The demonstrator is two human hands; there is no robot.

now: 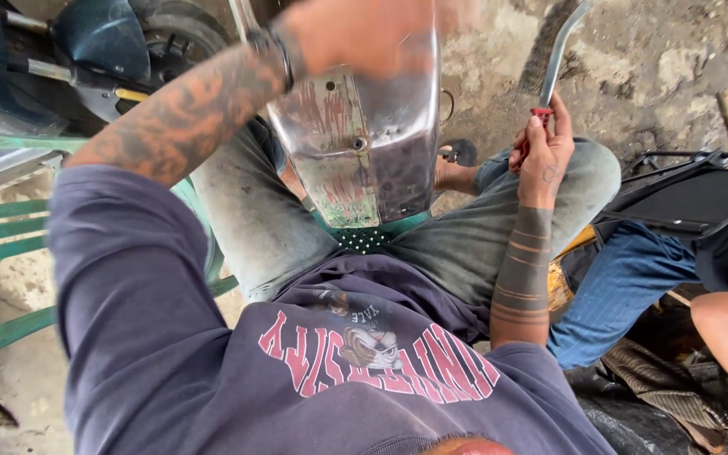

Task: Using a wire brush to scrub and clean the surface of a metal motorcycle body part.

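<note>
Fender being held upright by left hand, clamped on its top; right hand gripping red-handled tool. Rust patches remaining; work looking unfinished.

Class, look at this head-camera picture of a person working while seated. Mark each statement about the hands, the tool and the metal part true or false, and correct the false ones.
1. The left hand grips the top of a curved metal part. True.
2. The right hand is empty. False: it holds a red-handled tool with a long metal shaft.
3. The metal part is held between the knees. True.
4. The tool touches the metal part. False: it points up, apart from it.
5. A green bench is at the person's left. True.
</note>
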